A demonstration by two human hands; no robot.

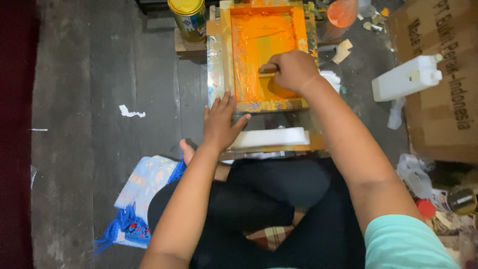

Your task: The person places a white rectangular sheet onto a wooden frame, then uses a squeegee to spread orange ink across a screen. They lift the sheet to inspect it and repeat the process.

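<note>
Head view, near to far, all placed from the frame (221, 60). Nearest, a white strip (271, 138) lies crosswise just below it. The left hand (220, 122), fingers spread flat, presses the frame's lower left corner. The right hand (294, 69), nearer the ink, grips a squeegee (267, 69) inside the orange-coated frame, blade crosswise. A tin (187, 19) stands beyond its far left corner.

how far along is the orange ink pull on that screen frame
Done, by the look of it: orange ink already covers most of the mesh in the screen frame. In hand: the right hand has a closed grip on the squeegee near the frame's near end, while the left hand presses its corner. Left: the stroke's end; any print underneath is hidden.
</note>
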